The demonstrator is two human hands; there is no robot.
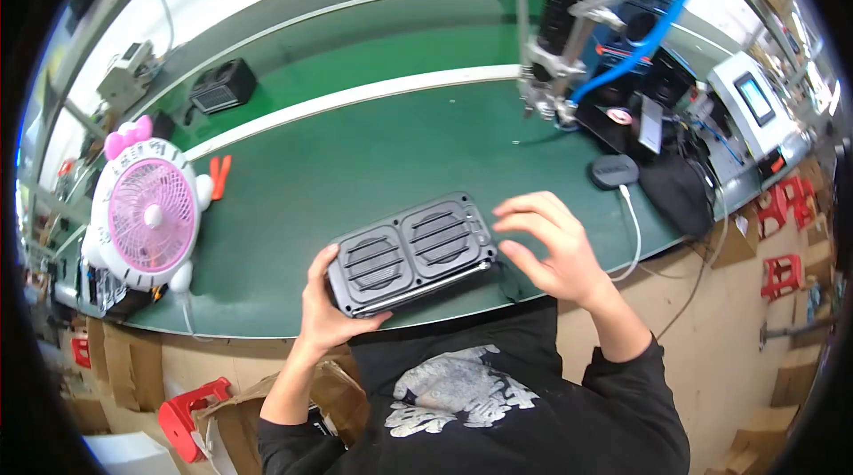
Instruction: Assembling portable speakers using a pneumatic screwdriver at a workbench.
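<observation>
A black portable speaker (411,253) with two barred grilles lies slightly tilted at the near edge of the green bench. Along its near long side runs a thin shiny rod. My left hand (330,306) grips the speaker's left end, thumb at the near side and fingers round the far side. Just off the opposite end hovers my right hand (555,251), fingers apart and holding nothing. A dark cord loop (508,284) hangs by the speaker's right end, below my right hand.
A pink and white fan (153,215) stands left, beside orange-handled pliers (220,177). Another black speaker (222,86) sits farther back on the green belt. A round dark device (614,171) with a white cable lies right, near a metal stand with a blue hose (649,39).
</observation>
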